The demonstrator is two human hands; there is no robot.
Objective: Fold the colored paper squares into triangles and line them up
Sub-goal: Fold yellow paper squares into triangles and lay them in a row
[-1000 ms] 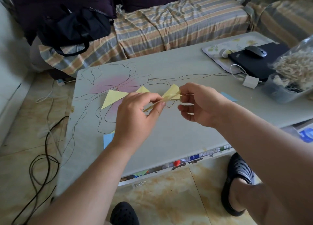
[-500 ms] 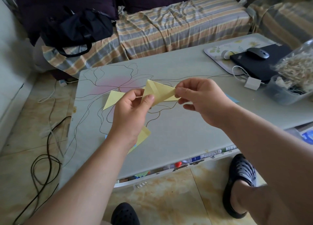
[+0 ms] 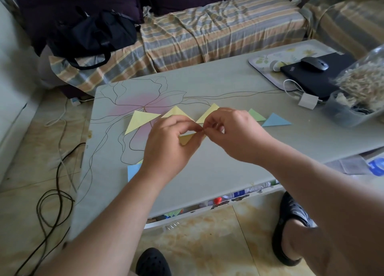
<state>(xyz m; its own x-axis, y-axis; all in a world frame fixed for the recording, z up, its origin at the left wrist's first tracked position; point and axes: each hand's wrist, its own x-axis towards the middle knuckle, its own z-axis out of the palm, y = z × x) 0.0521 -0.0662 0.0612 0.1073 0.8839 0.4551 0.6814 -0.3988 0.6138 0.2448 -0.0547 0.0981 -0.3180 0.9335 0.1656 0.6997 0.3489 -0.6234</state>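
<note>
Yellow paper piece [image 3: 188, 138], half-folded: pinched at meeting fingertips of my left hand [image 3: 169, 139] and right hand [image 3: 232, 131], above table [image 3: 228, 171]. Long axis nine-to-three. Triangle row [image 3: 143, 118] at twelve o'clock; both hands equally near.

Views: I have one, the head camera
Position: worn on the person's head, above the near edge of the table [image 3: 207, 171]
Facing: forward and down, across the table toward the striped sofa [image 3: 207, 30]
Nearness: close; forearms fill my lower frame
Lens: wide-angle
Shared: nothing to compare
</note>
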